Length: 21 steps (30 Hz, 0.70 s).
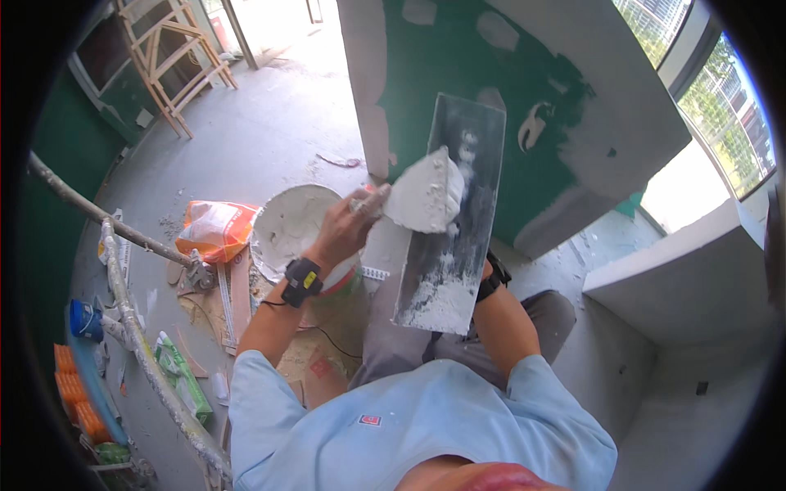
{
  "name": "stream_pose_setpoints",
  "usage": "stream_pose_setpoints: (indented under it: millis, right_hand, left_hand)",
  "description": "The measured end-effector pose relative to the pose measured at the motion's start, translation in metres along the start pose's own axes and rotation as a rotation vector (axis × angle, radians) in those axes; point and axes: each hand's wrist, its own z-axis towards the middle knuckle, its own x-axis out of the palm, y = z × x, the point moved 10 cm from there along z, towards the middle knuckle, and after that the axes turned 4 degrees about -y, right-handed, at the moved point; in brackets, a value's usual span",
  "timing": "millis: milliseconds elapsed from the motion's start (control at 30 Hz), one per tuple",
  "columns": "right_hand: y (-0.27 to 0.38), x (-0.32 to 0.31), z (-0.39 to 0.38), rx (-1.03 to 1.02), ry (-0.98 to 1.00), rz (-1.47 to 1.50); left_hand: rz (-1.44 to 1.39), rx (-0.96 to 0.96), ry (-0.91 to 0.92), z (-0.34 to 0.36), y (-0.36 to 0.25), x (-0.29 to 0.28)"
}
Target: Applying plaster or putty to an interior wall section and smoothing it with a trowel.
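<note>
Room: bare concrete floor (pixel 270 131), green wall (pixel 458 74) far ahead partly skimmed grey, window (pixel 729 106) far right, grey ledge (pixel 696 278) right.
Left hand (pixel 348 225): clenched on the handle of a small trowel (pixel 426 195), blade loaded with a thick pat of white plaster, blade lying against the board.
Black band (pixel 303 281): on left wrist, yellow patch on top.
Right hand: hidden behind the board, grip not visible; only the black-strapped wrist (pixel 494 277) shows at the board's right edge.
Plaster board (pixel 452 214): long grey rectangle, held upright and tilted in the middle of the scene, smeared white, heaviest at the near end.
Bucket (pixel 288 225): white, round, on the floor just left of the left hand, inside coated with plaster.
Orange bag (pixel 215 229): on the floor, left of the bucket.
Wooden trestle (pixel 168 57): far left.
Pole (pixel 139 327): plaster-crusted, running along the near left.
Blue cup (pixel 84 319): near left edge.
</note>
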Motion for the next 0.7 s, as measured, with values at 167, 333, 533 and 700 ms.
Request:
stream_pose_setpoints:
  millis: [167,333,533,700]
  right_hand:
    - [0.022,0.001,-0.014,-0.074,0.003,-0.054]
    - [0.091,0.013,-0.052,-0.23,0.042,-0.138]
    - [0.194,0.026,-0.111,-0.483,0.1,-0.29]
    - [0.239,-0.097,-0.16,-0.677,-0.201,-0.116]
  left_hand:
    - [0.262,0.06,0.17,0.015,0.012,-0.012]
    - [0.473,-0.065,0.55,-0.02,0.05,0.054]
    - [0.29,-0.328,0.362,-0.12,0.087,0.096]
    - [0.43,-0.099,0.424,-0.124,0.07,0.12]
